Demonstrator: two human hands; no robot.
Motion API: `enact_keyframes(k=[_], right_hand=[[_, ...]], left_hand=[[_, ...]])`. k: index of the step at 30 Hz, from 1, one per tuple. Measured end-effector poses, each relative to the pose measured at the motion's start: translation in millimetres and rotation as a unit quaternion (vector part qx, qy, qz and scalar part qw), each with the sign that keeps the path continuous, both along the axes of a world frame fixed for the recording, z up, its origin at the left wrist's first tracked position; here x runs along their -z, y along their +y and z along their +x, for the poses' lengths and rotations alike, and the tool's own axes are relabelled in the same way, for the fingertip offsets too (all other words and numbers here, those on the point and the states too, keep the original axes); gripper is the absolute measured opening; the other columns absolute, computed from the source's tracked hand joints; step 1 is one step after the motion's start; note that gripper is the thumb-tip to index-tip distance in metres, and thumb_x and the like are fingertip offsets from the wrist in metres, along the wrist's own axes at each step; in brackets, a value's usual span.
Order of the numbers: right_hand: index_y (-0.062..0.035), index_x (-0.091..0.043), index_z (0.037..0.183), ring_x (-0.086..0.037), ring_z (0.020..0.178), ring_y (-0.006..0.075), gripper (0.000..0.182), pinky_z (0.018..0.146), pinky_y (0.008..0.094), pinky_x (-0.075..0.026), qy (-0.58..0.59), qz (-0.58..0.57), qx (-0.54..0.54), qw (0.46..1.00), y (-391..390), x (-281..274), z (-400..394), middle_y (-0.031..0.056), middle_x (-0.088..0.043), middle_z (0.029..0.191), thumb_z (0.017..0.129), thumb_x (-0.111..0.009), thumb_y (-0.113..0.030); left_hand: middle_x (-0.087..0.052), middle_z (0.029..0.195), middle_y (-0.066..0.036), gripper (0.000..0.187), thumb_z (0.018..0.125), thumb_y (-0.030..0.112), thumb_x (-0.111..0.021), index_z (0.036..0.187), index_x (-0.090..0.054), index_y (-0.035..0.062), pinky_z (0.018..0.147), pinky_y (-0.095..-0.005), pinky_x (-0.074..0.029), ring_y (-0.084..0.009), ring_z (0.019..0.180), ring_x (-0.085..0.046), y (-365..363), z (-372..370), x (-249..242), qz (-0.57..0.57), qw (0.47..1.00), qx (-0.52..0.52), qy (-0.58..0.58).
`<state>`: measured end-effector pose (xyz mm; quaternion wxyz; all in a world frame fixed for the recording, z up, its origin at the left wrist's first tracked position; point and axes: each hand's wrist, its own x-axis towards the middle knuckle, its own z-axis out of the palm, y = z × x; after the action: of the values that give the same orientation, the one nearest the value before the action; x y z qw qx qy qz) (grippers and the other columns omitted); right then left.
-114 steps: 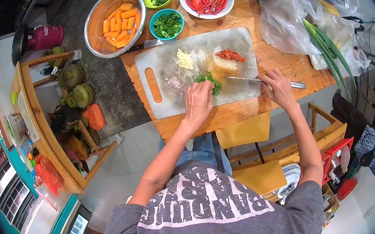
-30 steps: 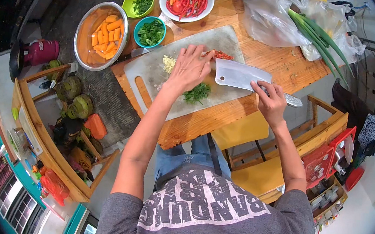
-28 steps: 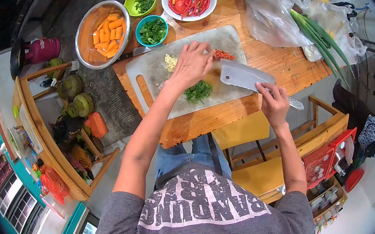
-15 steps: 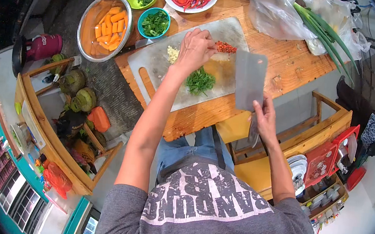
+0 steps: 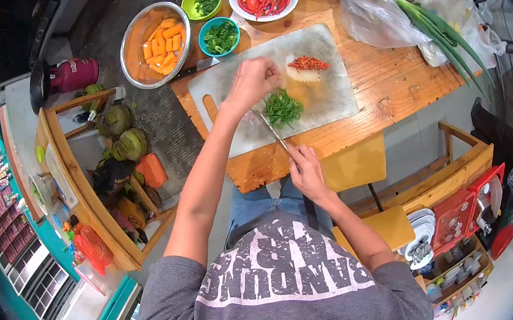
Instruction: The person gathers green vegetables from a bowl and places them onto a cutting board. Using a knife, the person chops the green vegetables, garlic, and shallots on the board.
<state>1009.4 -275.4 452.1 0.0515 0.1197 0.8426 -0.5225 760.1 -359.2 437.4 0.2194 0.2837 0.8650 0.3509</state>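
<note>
Swung inward from the right side of the cutting board [image 5: 339, 103], the cleaver [image 5: 274, 132] now slants over its lower edge, just left of the chopped greens [image 5: 282, 108] at centre. The right hand [image 5: 310, 174] grips its handle narrowly, probably to steer the blade. Slightly farther, the left hand [image 5: 255, 79] curls its fingers closely, perhaps clear of the blade; whether they pinch anything, I cannot tell. Beyond, upper centre, minced chilli [image 5: 308, 63] sits apart, likely against mixing.
</note>
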Motion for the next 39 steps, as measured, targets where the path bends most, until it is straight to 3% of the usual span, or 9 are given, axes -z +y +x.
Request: enact_keyframes(k=[7, 10, 15, 18, 21, 25, 31, 34, 39], right_hand=[[-0.0079, -0.059, 0.129, -0.053, 0.086, 0.0323, 0.050, 0.076, 0.0398, -0.046, -0.010, 0.002, -0.045, 0.999, 20.8, -10.2, 13.1, 0.0144, -0.055, 0.094, 0.080, -0.058, 0.003], [-0.0096, -0.060, 0.130, -0.054, 0.085, 0.0304, 0.054, 0.075, 0.0390, -0.046, 0.039, 0.054, -0.084, 0.994, 17.8, -10.9, 20.2, 0.0129, -0.057, 0.096, 0.077, -0.060, 0.003], [-0.0095, -0.060, 0.130, -0.055, 0.082, 0.0305, 0.056, 0.074, 0.0368, -0.048, 0.086, 0.085, -0.075, 0.990, 15.8, -18.2, 14.2, 0.0115, -0.058, 0.101, 0.076, -0.062, 0.005], [-0.0066, -0.059, 0.131, -0.057, 0.080, 0.0231, 0.047, 0.068, 0.0319, -0.050, 0.044, -0.026, -0.023, 0.998, 19.1, -8.5, 8.1, 0.0083, -0.059, 0.101, 0.084, -0.060, 0.002], [-0.0027, -0.057, 0.131, -0.057, 0.084, 0.0130, 0.039, 0.059, 0.0255, -0.051, -0.086, -0.256, 0.114, 0.956, 10.2, -6.6, 5.0, 0.0047, -0.060, 0.102, 0.092, -0.057, -0.004], [-0.0015, -0.055, 0.133, -0.057, 0.084, 0.0063, 0.038, 0.053, 0.0206, -0.051, -0.127, -0.322, 0.132, 0.929, 10.6, -0.1, -2.3, 0.0031, -0.061, 0.109, 0.096, -0.056, -0.009], [-0.0032, -0.055, 0.134, -0.058, 0.080, 0.0056, 0.039, 0.052, 0.0210, -0.052, -0.179, -0.379, 0.119, 0.900, 16.1, 4.1, -2.4, 0.0032, -0.062, 0.113, 0.096, -0.057, -0.012], [-0.0037, -0.056, 0.133, -0.058, 0.080, 0.0060, 0.038, 0.052, 0.0212, -0.052, -0.179, -0.381, 0.111, 0.900, 17.6, 8.9, 0.6, 0.0023, -0.063, 0.112, 0.096, -0.057, -0.012], [-0.0045, -0.057, 0.132, -0.059, 0.082, 0.0071, 0.037, 0.053, 0.0217, -0.052, -0.212, -0.366, 0.124, 0.898, 20.7, 4.4, 1.5, 0.0022, -0.062, 0.114, 0.096, -0.056, -0.011]], left_hand=[[-0.069, 0.079, -0.012, 0.011, 0.078, 0.003, -0.067, 0.089, -0.067, 0.0002, 0.067, -0.0336, -0.053, -0.0218, 0.072, -0.068, -37.8, 12.0, -0.8, -0.014, 0.995, -0.088, -0.045], [-0.070, 0.080, -0.013, 0.015, 0.078, 0.001, -0.060, 0.091, -0.068, 0.0016, 0.071, -0.0355, -0.053, -0.0262, 0.076, -0.069, -47.8, 15.0, -1.1, -0.022, 0.996, -0.069, -0.053], [-0.070, 0.087, -0.011, 0.023, 0.081, -0.001, -0.054, 0.099, -0.068, 0.0024, 0.078, -0.0332, -0.051, -0.0195, 0.084, -0.067, -74.2, 14.8, 7.3, 0.036, 0.984, -0.005, -0.173], [-0.069, 0.090, -0.007, 0.023, 0.081, 0.000, -0.055, 0.100, -0.068, 0.0012, 0.080, -0.0313, -0.050, -0.0165, 0.085, -0.064, -88.2, 17.0, 2.2, 0.050, 0.980, -0.059, -0.185], [-0.068, 0.092, -0.006, 0.023, 0.079, 0.003, -0.063, 0.101, -0.068, 0.0004, 0.079, -0.0300, -0.049, -0.0161, 0.085, -0.062, -97.4, 28.4, 0.6, 0.021, 0.989, -0.107, -0.100], [-0.067, 0.095, -0.005, 0.037, 0.074, 0.011, -0.078, 0.108, -0.067, 0.0025, 0.076, -0.0289, -0.049, -0.0145, 0.083, -0.060, -111.7, 47.5, 4.3, -0.024, 0.992, -0.093, -0.077], [-0.067, 0.096, -0.002, 0.043, 0.077, 0.012, -0.079, 0.116, -0.061, 0.0052, 0.072, -0.0271, -0.046, -0.0097, 0.076, -0.058, -117.9, 54.0, 9.9, 0.127, 0.920, -0.192, -0.316], [-0.067, 0.092, -0.002, 0.046, 0.078, 0.012, -0.078, 0.119, -0.058, 0.0055, 0.069, -0.0239, -0.045, -0.0077, 0.074, -0.057, -119.5, 51.3, 18.8, 0.171, 0.900, -0.202, -0.346], [-0.068, 0.085, -0.001, 0.032, 0.078, 0.011, -0.077, 0.107, -0.063, 0.0044, 0.064, -0.0243, -0.045, -0.0072, 0.072, -0.057, -124.4, 51.1, 32.8, 0.105, 0.943, -0.165, -0.271]])
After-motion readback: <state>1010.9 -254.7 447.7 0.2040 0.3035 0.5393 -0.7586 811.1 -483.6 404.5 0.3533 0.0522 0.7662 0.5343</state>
